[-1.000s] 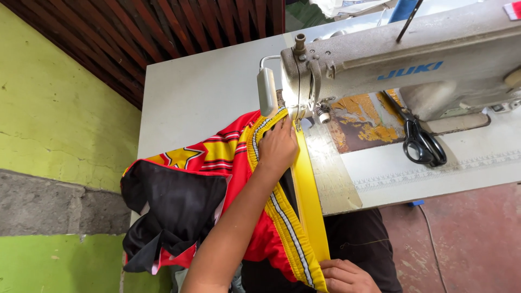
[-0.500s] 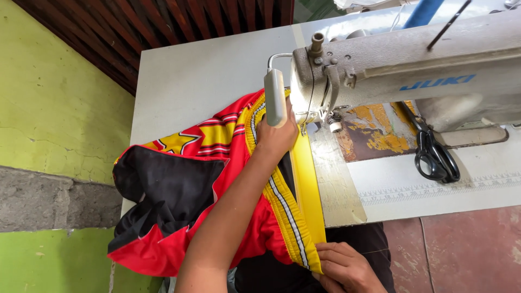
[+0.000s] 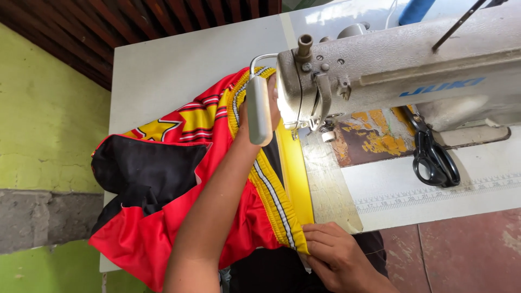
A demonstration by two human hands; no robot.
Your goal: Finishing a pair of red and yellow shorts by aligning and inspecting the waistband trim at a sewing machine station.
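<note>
Your left hand [image 3: 260, 116] presses the glossy red garment [image 3: 179, 179] (grip hidden); your right hand [image 3: 336, 255] pinches its ribbed yellow band [image 3: 274, 195]

Single head view, worn high, looks steeply down and close onto the white table [image 3: 179, 59]; sewing machine [image 3: 401, 70] fills 1–3 o'clock, green wall [image 3: 43, 125] at 9, floor at 5 (no second view to overlap).

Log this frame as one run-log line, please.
left hand: presses red garment by sewing machine head | right hand: pinches yellow waistband at table edge | scissors: idle on machine bed
</note>
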